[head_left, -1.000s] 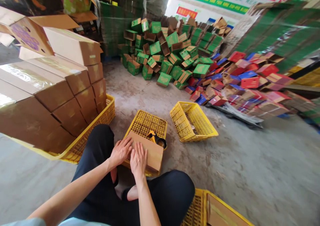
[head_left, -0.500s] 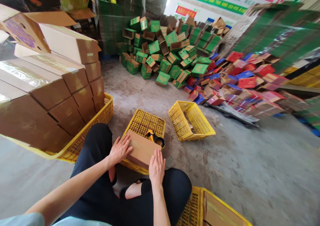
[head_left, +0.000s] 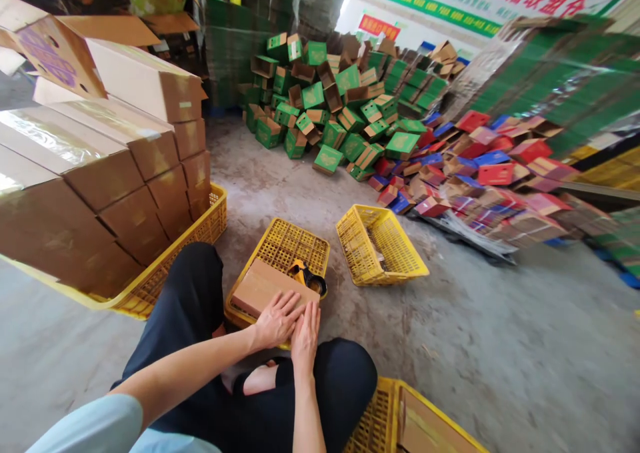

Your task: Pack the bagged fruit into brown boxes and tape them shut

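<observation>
Cardboard box (head_left: 257,286) lies on the yellow crate (head_left: 295,239), apparently your low bench; your left hand (head_left: 279,319) and right hand (head_left: 305,339) rest flat together at its right end, seemingly steadying it, clamping nothing.

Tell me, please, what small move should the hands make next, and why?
Perhaps lift the right hand to the tape dispenser, which lies just beyond the carton on the yellow crate. The left hand rests on the carton and could steady it, and I see no clear tape strip along its top.
</observation>
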Available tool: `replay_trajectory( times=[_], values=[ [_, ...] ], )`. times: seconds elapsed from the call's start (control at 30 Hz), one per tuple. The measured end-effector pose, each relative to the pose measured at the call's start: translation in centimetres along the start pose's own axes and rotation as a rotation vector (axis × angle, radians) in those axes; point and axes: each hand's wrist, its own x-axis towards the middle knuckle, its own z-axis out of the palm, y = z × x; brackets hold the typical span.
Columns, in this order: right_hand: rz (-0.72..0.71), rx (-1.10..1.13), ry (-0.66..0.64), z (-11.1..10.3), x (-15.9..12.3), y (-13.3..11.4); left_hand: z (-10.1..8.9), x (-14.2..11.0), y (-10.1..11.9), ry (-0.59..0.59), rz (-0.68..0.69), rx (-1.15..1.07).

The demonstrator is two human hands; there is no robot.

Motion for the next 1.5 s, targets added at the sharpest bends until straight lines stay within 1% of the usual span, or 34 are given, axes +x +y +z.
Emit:
replay_trajectory(
  times=[0.07,0.2,0.4,0.6,0.7,0.77,0.87,1.0,1.1,1.17,1.23,1.4,1.5],
  values=[
    [0.008,-0.002,-0.008,0.1,0.0,0.1,-0.1,0.5,0.0,-0.008,0.035,-0.033],
    [0.027,-0.028,-0.042,-0.3,0.2,-0.4,-0.7,0.5,-1.8,0.007,0.064,-0.077],
    [0.043,-0.071,-0.05,-1.3,0.5,-1.6,-1.7,-1.1,-5.1,0.049,-0.027,-0.052],
    [0.04,-0.078,-0.059,-1.7,0.5,-1.8,-3.6,-3.2,-8.8,0.044,-0.096,0.016],
    [0.036,-0.081,-0.054,-1.6,0.5,-1.6,-4.3,-4.0,-10.0,0.047,-0.15,0.046],
    [0.034,-0.081,-0.054,-1.6,0.5,-1.6,-4.5,-4.3,-10.4,0.052,-0.159,0.054],
    [0.04,-0.079,-0.056,-1.7,0.5,-1.7,-4.6,-4.5,-10.6,0.058,-0.165,0.053],
    [0.05,-0.089,-0.06,-2.0,0.5,-2.2,-4.5,-4.6,-10.5,0.062,-0.236,0.064],
    [0.109,-0.152,-0.103,-2.1,0.6,-3.1,-4.3,-4.8,-10.5,0.06,-0.253,0.071],
    [0.154,-0.201,-0.135,-2.1,0.6,-4.0,-4.1,-4.8,-10.3,0.059,-0.26,0.082],
    [0.167,-0.227,-0.141,-2.0,0.6,-5.3,-3.9,-4.8,-10.0,0.061,-0.264,0.099],
    [0.109,-0.231,-0.119,-1.0,0.4,-8.9,-3.2,-4.5,-8.3,0.088,-0.28,0.105],
    [0.077,-0.203,-0.145,-0.4,0.2,-10.7,-2.7,-4.5,-7.0,0.097,-0.244,0.064]
  ],
)
